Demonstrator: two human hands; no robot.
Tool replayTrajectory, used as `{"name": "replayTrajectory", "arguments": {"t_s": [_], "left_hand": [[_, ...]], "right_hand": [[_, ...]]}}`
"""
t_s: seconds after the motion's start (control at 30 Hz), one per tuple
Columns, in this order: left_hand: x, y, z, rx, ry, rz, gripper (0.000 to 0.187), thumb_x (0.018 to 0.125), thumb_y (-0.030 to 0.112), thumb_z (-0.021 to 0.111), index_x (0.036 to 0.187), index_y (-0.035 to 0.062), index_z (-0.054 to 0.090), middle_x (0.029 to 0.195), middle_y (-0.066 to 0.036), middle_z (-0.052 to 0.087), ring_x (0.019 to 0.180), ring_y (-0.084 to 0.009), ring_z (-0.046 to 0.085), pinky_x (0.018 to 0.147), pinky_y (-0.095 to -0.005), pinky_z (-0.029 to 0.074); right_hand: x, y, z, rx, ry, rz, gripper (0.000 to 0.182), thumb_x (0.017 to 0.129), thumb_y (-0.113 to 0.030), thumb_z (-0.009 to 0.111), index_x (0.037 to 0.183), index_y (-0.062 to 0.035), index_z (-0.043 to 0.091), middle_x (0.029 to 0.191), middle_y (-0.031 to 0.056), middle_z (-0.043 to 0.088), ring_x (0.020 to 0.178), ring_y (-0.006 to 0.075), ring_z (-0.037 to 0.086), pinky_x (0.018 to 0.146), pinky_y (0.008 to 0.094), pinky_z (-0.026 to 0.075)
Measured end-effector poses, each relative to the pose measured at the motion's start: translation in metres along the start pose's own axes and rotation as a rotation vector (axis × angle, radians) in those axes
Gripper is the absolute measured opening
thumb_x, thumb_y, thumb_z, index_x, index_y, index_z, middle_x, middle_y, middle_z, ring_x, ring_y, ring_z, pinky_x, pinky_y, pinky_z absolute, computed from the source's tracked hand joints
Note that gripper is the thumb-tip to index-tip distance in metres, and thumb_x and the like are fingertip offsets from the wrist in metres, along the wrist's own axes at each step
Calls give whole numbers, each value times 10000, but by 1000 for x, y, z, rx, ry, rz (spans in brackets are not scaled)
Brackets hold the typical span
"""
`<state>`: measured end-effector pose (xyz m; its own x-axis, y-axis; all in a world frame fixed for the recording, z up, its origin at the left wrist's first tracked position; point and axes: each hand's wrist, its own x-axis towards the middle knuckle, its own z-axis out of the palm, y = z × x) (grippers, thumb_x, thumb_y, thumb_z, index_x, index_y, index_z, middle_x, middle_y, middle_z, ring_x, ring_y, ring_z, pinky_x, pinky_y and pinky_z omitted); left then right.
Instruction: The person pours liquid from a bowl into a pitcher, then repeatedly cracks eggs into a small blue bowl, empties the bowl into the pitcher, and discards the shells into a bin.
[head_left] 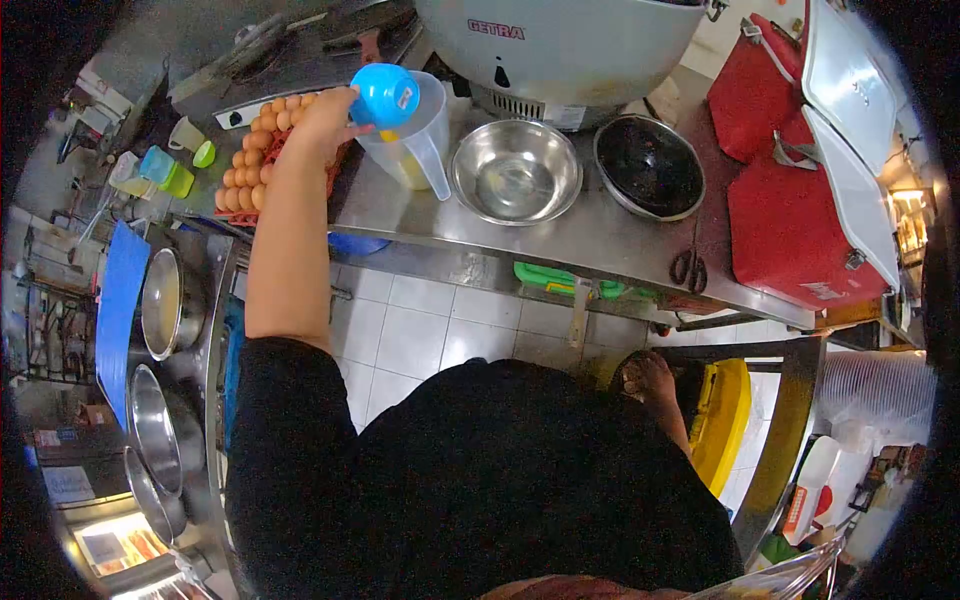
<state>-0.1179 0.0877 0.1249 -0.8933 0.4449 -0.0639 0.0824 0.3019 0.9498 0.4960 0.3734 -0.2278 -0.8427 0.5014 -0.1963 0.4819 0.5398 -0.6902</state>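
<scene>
Left hand (325,122) grasping blue cup (383,96) over jug (432,130), eggs (250,172) by counter (390,217)'s front left edge, right hand (651,379) low, finger state impossible to tell.

The left arm (288,245) is extended forward, away from the torso (520,480), with the forearm bared and only slightly angled. The left wrist (308,152) is bent toward the right, and the fingers of the left grip (328,122) are curled closed. The right grip (645,378) is held low beside the torso, shaded, its finger pose too indistinct to be read.
</scene>
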Motion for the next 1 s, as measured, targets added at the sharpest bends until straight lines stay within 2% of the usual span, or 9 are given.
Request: {"name": "replayTrajectory", "arguments": {"t_s": [0.1,0.2,0.33,0.43,0.53,0.63,0.67,0.77,1.0], "left_hand": [[-6,7,0,-220,9,-148,273,904,234,420,1117,64,437,1078,-84,453,891,-221,493,681,-387,528],[-10,9,0,-323,-22,-170,248,907,215,414,1107,67,420,1090,-90,450,906,-226,491,680,-376,530],[-14,7,3,-444,-11,-131,230,906,202,428,1094,73,402,1098,-91,448,910,-238,495,677,-384,531],[-44,38,30,-327,230,-89,266,921,239,405,1074,26,446,1072,-104,466,923,-216,510,706,-348,538],[-44,23,40,26,36,204,245,892,217,471,994,-3,506,1021,-142,493,912,-270,519,733,-373,506],[-76,33,68,865,183,793,221,848,179,529,929,-26,541,977,-189,498,893,-337,509,759,-398,451],[-93,34,87,762,198,859,186,814,149,549,876,-25,534,950,-208,485,862,-381,488,764,-423,404],[-155,47,146,832,37,904,145,803,128,542,855,-4,514,918,-190,479,847,-365,489,750,-435,408],[-197,-21,271,798,-306,866,127,738,116,565,829,33,533,940,-159,481,902,-340,480,740,-411,430]], "right_hand": [[1,24,10,795,68,344,444,695,-169,669,1107,-65,542,1244,100,465,1099,296,461,893,366,425],[-5,7,4,912,134,373,373,699,-165,664,1047,-63,575,1203,97,501,1078,282,482,881,369,433],[-7,0,1,911,108,437,352,714,-169,644,1042,-67,571,1125,98,550,1046,281,503,872,371,436],[-14,-51,-19,1023,82,556,400,839,-237,524,1192,-72,438,1090,116,557,978,247,548,760,353,451],[-13,-49,-20,1113,80,543,384,888,-256,488,1224,-80,422,1101,102,552,943,218,572,693,337,475],[-16,-27,-17,1137,104,456,329,874,-240,519,1166,-90,494,1128,71,548,937,202,576,675,326,497],[-19,-20,-21,1143,115,427,312,869,-235,529,1146,-93,518,1137,61,546,935,197,577,670,322,505],[-9,-47,-42,1046,129,428,333,870,-236,538,1169,-93,505,1168,59,529,994,194,552,668,337,504],[26,-120,-115,785,118,209,306,884,-221,511,1135,-47,509,1096,44,533,947,148,535,812,281,429]]}}
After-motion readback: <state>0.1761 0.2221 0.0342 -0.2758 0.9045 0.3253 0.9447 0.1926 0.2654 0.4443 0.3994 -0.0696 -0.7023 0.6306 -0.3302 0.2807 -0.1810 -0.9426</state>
